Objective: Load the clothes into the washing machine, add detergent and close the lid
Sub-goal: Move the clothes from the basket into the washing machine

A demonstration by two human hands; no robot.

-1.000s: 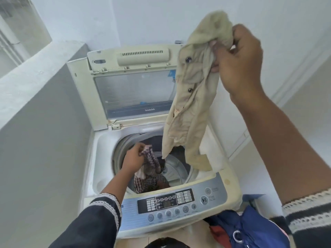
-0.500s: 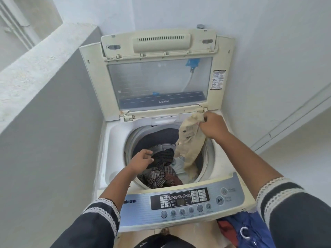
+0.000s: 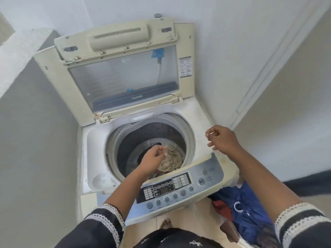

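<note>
Left hand [image 3: 154,159]: centre frame, over the drum mouth, fingers loosely curled, holding nothing.
Right hand [image 3: 222,138]: right of centre, fingers loosely curled, empty.
Beige garment [image 3: 172,161]: crumpled, in the round drum [image 3: 136,140].
Lid [image 3: 114,72]: raised, clear panel.
Blue clothes [image 3: 250,206]: lower right.

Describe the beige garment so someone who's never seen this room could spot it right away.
Find the washer with its lid up. Look down into the drum: the beige garment lies crumpled on top, just right of the left hand. The clothes beside it are dark or checked.
</note>
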